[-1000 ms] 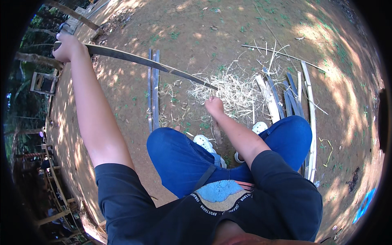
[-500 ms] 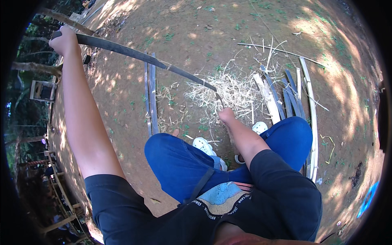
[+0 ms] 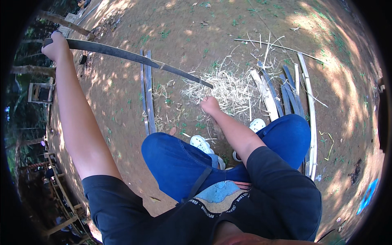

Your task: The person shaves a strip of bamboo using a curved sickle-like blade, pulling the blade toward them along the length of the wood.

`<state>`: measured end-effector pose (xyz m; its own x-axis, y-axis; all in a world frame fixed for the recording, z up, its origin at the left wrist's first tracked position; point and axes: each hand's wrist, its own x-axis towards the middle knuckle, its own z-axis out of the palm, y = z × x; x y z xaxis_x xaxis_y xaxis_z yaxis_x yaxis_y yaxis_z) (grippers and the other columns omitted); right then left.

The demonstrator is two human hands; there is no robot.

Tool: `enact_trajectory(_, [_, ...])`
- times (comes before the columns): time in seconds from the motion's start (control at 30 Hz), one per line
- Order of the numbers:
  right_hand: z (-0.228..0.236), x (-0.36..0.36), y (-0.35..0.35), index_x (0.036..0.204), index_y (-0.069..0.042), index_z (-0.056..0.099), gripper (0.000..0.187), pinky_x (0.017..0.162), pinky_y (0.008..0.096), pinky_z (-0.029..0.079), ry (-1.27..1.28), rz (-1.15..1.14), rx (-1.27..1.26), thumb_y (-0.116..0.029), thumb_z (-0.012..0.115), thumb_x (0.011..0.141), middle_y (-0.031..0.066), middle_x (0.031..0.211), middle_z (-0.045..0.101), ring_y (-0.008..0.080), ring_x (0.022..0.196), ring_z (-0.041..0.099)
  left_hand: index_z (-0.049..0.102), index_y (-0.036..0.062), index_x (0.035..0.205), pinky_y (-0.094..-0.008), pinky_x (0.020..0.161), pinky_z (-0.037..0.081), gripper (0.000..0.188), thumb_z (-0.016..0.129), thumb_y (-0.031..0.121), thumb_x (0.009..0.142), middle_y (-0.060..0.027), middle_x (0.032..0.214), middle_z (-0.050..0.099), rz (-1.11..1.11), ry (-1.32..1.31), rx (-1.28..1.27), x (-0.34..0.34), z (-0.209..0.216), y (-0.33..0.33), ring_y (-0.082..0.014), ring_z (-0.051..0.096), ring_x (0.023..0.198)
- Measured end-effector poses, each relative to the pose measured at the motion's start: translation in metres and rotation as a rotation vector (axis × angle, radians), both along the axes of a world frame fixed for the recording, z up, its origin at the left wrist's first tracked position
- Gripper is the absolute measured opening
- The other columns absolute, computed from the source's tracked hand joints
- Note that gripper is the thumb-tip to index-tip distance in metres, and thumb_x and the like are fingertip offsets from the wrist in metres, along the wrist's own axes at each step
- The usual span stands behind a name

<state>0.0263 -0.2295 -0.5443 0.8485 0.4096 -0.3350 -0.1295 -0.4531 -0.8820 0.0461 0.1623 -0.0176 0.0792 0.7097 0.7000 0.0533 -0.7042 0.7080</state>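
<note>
At the far upper left my left hand (image 3: 56, 47) is closed round one end of a long, dark bamboo strip (image 3: 122, 53). The strip slants down to the right across the view, with a pale node partway along. Its thin far end lies over a heap of pale curled shavings (image 3: 232, 92). Just below that end is my right hand (image 3: 210, 105), fingers closed. Whatever it grips is hidden by the fist. My legs are bent in blue trousers (image 3: 175, 163), and white clogs (image 3: 200, 143) show between and beyond the knees.
Two dark bamboo strips (image 3: 150, 94) lie on the bare earth left of the shavings. Several more dark and pale strips (image 3: 290, 96) lie to the right, one long pale strip (image 3: 308, 94) beside them. A thin stick (image 3: 281, 48) lies beyond. Wooden poles (image 3: 34, 70) stand at the left.
My right hand has moved left and slightly up, and the dark thin piece that stuck out above it no longer shows. My left hand and its strip have shifted slightly left and down.
</note>
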Motion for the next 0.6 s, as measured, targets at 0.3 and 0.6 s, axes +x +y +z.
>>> enact_trajectory(0.3, [0.045,0.000,0.020,0.060,-0.008,0.044,0.028,0.060,0.0373,0.046,0.086,0.065,0.177,-0.021,0.063,0.075,0.0080,0.059,0.054,0.0231,0.058,0.056,0.042,-0.0112,0.109,-0.0377,0.082,0.049,0.053,0.067,0.023,0.077,-0.0191,0.103,0.058,-0.008,-0.050,0.051,-0.008,-0.003,-0.012,-0.0257,0.058,0.089])
enact_trajectory(0.6, [0.017,0.026,0.005,0.062,-0.010,0.047,0.023,0.059,0.0383,0.046,0.025,0.060,0.000,-0.020,0.064,0.075,0.0097,0.060,0.056,0.0256,0.056,0.055,0.043,-0.0104,0.105,-0.0343,0.072,0.051,0.044,0.065,0.016,0.077,-0.0164,0.094,0.060,-0.040,-0.085,0.030,-0.008,-0.006,-0.034,-0.0207,0.060,0.079])
